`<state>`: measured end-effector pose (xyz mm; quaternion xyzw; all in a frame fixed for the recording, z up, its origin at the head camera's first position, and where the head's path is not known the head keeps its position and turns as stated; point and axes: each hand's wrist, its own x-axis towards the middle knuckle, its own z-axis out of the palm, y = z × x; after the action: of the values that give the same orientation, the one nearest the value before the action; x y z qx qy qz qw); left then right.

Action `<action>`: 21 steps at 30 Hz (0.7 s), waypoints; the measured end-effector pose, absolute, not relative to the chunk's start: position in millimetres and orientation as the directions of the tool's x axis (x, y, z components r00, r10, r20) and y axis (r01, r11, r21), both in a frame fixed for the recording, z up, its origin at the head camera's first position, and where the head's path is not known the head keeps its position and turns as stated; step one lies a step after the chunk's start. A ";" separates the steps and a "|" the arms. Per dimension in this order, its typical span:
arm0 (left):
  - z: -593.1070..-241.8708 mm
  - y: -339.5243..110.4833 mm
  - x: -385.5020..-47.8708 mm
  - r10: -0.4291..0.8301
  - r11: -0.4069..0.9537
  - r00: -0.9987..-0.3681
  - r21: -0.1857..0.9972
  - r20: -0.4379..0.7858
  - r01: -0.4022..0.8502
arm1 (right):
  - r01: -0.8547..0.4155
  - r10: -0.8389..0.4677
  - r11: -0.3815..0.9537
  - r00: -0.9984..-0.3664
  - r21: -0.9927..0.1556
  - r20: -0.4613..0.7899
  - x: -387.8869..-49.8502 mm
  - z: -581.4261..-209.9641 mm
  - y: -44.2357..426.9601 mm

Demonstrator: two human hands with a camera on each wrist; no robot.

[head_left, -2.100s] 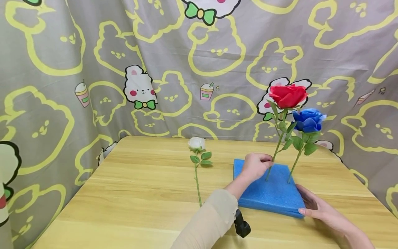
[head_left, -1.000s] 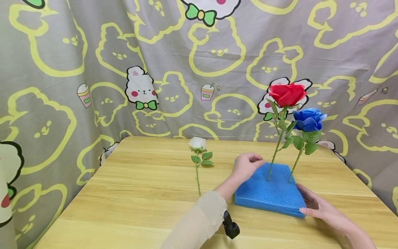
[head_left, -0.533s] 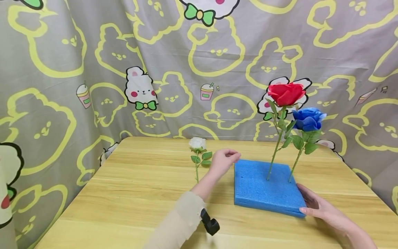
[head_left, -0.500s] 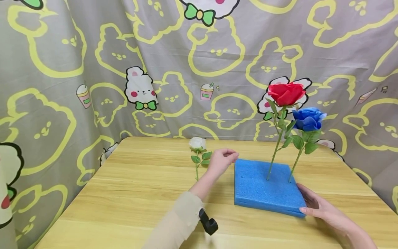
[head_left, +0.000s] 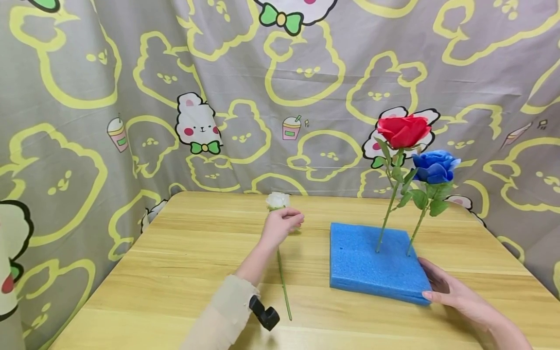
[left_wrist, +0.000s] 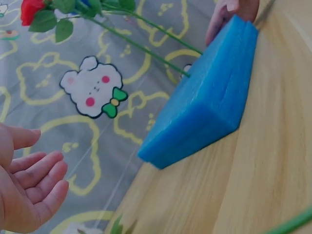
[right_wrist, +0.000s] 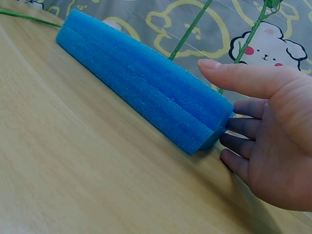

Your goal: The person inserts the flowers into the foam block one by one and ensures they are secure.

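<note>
White rose (head_left: pixel 278 200) lies on the table (head_left: pixel 175 272), left of the block (head_left: pixel 372 270), bloom toward the curtain (head_left: pixel 245 73). Left hand (head_left: pixel 280 227) is over its upper stem, fingers loosely bent, thumb apart from them. Right hand (head_left: pixel 448 290) holds the block's near right corner, thumb at the front, fingers along the side. Red rose (head_left: pixel 403 131) and blue rose (head_left: pixel 435 166) both stand in the block, leaning right a bit.

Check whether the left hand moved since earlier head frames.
Yes: the left hand moved left, away from the blue foam block, toward the white rose.
</note>
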<state>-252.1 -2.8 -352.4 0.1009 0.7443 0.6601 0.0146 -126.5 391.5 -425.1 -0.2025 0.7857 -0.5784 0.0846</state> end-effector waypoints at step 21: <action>-394.8 -57.7 -235.4 0.127 0.204 -0.992 0.979 -0.015 0.011 | -0.222 -0.402 0.269 -0.910 -0.937 0.100 -127.5 -427.4 392.5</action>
<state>-235.4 -57.7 -394.8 0.0448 0.7744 0.6294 0.0460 -127.5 392.5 -427.4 -0.1966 0.7925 -0.5719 0.0787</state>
